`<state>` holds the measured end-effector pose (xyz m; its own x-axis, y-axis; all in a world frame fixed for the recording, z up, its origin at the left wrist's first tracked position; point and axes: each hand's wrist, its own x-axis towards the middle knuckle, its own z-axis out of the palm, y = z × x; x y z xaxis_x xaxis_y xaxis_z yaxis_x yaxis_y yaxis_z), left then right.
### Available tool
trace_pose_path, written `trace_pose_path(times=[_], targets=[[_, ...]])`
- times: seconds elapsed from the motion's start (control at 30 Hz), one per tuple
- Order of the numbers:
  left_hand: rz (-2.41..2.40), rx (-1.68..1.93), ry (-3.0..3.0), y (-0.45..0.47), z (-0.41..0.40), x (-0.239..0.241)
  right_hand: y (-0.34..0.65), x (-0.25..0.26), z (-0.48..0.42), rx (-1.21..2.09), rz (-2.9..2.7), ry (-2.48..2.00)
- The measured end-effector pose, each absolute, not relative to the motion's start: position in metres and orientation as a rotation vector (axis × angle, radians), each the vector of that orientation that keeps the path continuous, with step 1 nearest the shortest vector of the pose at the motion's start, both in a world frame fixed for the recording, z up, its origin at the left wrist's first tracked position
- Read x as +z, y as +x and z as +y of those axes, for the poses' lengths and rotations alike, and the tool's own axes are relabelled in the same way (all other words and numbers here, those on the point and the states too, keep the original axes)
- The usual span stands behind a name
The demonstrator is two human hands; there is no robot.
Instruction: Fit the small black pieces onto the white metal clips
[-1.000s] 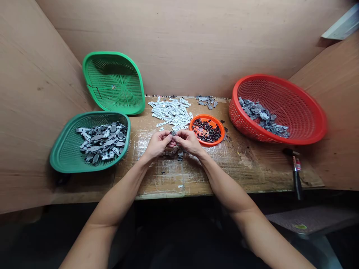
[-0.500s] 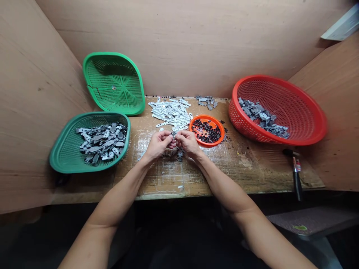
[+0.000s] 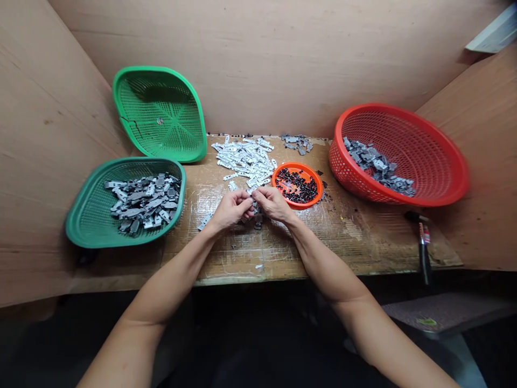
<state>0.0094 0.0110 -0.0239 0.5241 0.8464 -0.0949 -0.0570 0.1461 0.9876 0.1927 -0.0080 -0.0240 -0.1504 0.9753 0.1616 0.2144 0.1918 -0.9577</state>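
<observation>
Close together over the middle of the table, my left hand [image 3: 231, 209] and my right hand [image 3: 273, 203] are both closed in a pinch. Between their fingertips is a small metal part [image 3: 251, 192], mostly hidden by the fingers. Beneath the hands lie several grey metal pieces [image 3: 257, 220], partly covered. Just beyond them spreads a heap of flat silvery metal plates [image 3: 244, 160]. An orange dish [image 3: 306, 205] holding small black pins [image 3: 301, 188] stands right beside my right hand.
Left stands a dark green basket [image 3: 76, 226] of metal pieces, with a bright green basket [image 3: 177, 116] leaning behind. A red basket [image 3: 440, 161] with grey parts is at right, near a hammer [image 3: 423, 250]. Wooden panels [image 3: 266, 64] enclose the table.
The whole view has shifted slightly. Both hands stay together at the same spot, their fingers moved a little around the small metal part, which now shows less.
</observation>
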Motion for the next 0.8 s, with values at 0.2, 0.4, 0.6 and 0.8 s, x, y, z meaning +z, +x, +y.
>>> trace_pose_path(times=[0.2, 0.4, 0.6, 0.8], targets=[[0.747, 0.711, 1.197, 0.007, 0.014, -0.026, 0.196, -0.022, -0.007, 1.031, -1.583, -1.173], [0.768, 0.607, 1.325, 0.007, 0.016, -0.032, 0.202, -0.026, -0.006, 1.147, -1.689, -1.123], [0.761, 0.653, 1.326, 0.008, 0.014, -0.030, 0.194, -0.023, -0.007, 1.208, -1.653, -1.078], [0.685, 0.528, 1.215, 0.000, 0.023, -0.030, 0.198, -0.023, -0.002, 1.105, -1.632, -1.186]])
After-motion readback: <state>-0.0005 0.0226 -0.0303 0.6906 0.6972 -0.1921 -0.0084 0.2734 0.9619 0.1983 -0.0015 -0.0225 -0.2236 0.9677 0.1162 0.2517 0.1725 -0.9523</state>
